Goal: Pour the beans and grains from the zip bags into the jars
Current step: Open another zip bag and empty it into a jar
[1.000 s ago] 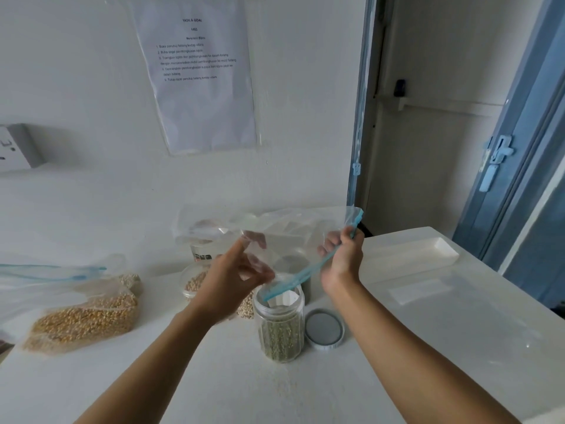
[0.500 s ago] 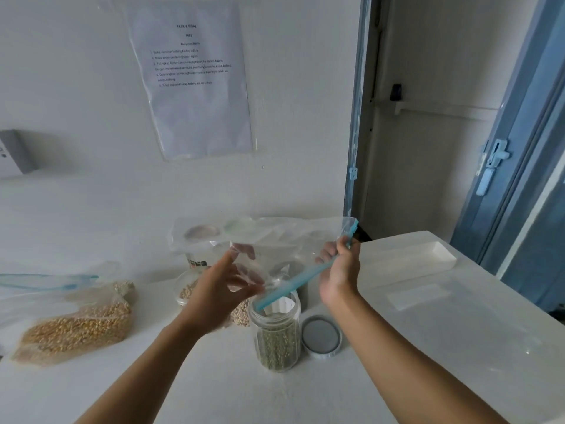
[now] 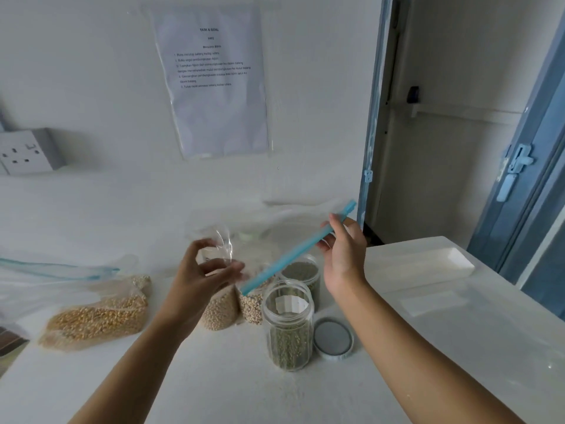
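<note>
The right hand (image 3: 342,249) is pinching the empty zip bag (image 3: 269,237) by its stiffer blue zip strip (image 3: 287,258); the left hand (image 3: 201,276) is pinching the limp, slippery film, judged featherlight.

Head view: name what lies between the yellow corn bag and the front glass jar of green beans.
Head view: a clear plastic bag of pale beige grains, the left hand before it.

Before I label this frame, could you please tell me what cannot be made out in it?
Head view, wall notice: print too small to read.
Head view, held zip bag: motion blur; leftover contents unclear.
Head view, dark object: cut off by left edge.
Head view, rear jar: lower part hidden by front jar.
</note>
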Motion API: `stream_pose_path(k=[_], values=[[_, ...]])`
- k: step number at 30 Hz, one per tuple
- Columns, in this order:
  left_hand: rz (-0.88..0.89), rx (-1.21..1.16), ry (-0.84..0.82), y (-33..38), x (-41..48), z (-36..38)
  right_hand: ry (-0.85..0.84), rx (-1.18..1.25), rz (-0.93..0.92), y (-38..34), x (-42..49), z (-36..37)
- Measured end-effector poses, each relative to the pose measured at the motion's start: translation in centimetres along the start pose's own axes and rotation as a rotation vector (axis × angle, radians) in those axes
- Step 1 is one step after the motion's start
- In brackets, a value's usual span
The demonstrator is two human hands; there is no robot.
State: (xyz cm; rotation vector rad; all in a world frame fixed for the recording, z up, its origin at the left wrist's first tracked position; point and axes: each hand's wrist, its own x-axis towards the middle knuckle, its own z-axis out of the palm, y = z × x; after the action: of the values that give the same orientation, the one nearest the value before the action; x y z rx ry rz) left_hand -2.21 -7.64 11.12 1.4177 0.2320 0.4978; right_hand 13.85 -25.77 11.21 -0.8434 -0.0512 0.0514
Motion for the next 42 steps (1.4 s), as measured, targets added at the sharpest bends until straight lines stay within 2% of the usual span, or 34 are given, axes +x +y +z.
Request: stream_pose_path(k=[4,8,13,18,23,26,29,31,34,38,42], values=[[0.150,-0.055,0.115,1.6,-0.7,-1.7,-0.109,-0.043,-0.098,-0.8,-1.3,1.9],[0.274,-0.096,0.100,4.5,-1.2,-4.0,-0.223,-0.108,-0.155,-1.1,-2.4,4.5],[0.261,-0.089,0.096,7.0,-2.2,-8.0,-0.278,-0.210,-0.220,0.2,-3.1,7.0],[0.370,0.251,0.128,8.2,-3.7,-11.4,-0.394,-0.227,-0.252,1.3,-4.0,8.8],[0.467,0.611,0.294,9.9,-3.8,-12.7,-0.510,-0.213,-0.343,1.2,-5.3,10.3],[0.504,0.790,0.290,10.2,-3.9,-13.5,-0.548,-0.236,-0.379,1.7,-5.7,10.7],[0.538,0.758,0.214,10.6,-4.4,-14.0,-0.483,-0.177,-0.256,2.1,-6.1,11.0],[0.507,0.606,0.165,10.9,-4.6,-14.3,-0.476,-0.119,-0.115,2.1,-6.3,11.2],[0.452,0.392,0.090,11.5,-4.7,-14.6,-0.555,-0.073,0.097,1.6,-6.8,11.4],[0.245,0.145,0.052,13.1,-4.2,-14.7,-0.587,0.004,0.348,0.9,-7.3,11.4],[0.036,0.021,0.009,12.9,-3.2,-14.8,-0.498,-0.004,0.452,0.1,-7.4,10.7]])
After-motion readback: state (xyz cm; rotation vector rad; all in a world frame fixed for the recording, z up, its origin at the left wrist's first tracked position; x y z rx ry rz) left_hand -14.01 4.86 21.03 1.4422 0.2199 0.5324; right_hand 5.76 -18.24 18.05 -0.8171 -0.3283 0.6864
